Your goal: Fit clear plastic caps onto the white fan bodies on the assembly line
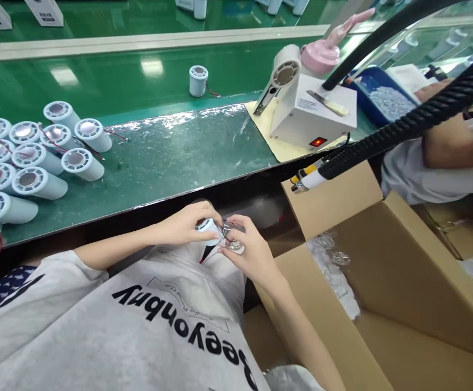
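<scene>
Head view, left fingers (208,208) holding blue cylinder (207,228), right fingers (242,221) clear piece (228,227), hose (383,141) crossing carton flap (340,209)

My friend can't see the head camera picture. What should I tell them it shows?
A person's left hand holds a pale blue cylinder close to a clear plastic piece in their right hand. More pale blue cylinders crowd the left of a green bench; an open cardboard box holding clear pieces is on the right.
</scene>
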`<state>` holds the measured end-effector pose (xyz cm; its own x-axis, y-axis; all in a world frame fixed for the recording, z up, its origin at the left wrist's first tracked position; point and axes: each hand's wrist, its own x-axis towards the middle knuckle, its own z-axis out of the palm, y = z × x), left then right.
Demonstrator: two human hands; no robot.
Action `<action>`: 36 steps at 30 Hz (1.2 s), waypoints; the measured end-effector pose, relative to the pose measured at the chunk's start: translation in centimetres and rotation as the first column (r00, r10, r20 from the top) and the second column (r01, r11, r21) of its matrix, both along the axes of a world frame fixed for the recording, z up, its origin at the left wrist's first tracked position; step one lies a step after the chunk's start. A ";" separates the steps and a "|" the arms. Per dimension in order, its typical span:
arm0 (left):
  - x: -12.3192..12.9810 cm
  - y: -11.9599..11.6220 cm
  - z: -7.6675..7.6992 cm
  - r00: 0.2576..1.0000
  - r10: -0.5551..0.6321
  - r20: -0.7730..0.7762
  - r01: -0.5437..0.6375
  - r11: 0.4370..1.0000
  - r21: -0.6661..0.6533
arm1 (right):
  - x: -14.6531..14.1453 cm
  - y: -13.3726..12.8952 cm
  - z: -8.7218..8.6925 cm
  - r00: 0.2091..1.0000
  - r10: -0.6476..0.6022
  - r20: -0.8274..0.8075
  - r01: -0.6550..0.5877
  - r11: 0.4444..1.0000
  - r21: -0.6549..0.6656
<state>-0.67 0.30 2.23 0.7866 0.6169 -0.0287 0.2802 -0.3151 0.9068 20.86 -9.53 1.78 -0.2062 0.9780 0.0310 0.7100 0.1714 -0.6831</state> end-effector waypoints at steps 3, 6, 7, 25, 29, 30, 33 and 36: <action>0.0 0.0 -1.2 0.995 0.061 0.082 -0.057 0.997 -0.049 | -0.1 0.1 0.4 0.967 -0.060 -0.246 0.047 0.997 -0.060; -0.1 0.1 -2.4 0.993 0.053 0.102 -0.051 0.998 -0.020 | -0.1 0.2 0.8 0.910 -0.175 -0.376 0.140 0.983 -0.118; -0.1 0.1 -2.6 0.993 0.032 0.110 -0.032 0.999 -0.007 | -0.1 0.2 0.8 0.885 -0.215 -0.413 0.170 0.975 -0.143; -0.3 -0.7 -2.0 0.968 0.018 0.248 0.117 0.848 -0.517 | 1.0 -2.1 -1.0 0.893 -0.073 -0.444 0.108 0.993 0.053; -0.4 -0.5 -1.2 0.956 -0.064 0.287 0.179 0.902 -0.393 | 1.1 -2.3 -0.6 0.837 -0.123 -0.533 0.093 0.992 -0.084; -0.4 -0.5 -1.0 0.953 -0.080 0.293 0.189 0.910 -0.368 | 1.1 -2.3 -0.5 0.826 -0.143 -0.545 0.096 0.989 -0.113; -0.5 -0.6 -0.6 0.950 -0.109 0.293 0.203 0.929 -0.310 | 1.0 -2.3 -0.1 0.799 -0.182 -0.573 0.102 0.980 -0.169; -0.6 -0.6 -0.5 0.952 -0.124 0.281 0.207 0.936 -0.287 | 1.1 -2.3 0.1 0.771 -0.216 -0.599 0.096 0.969 -0.227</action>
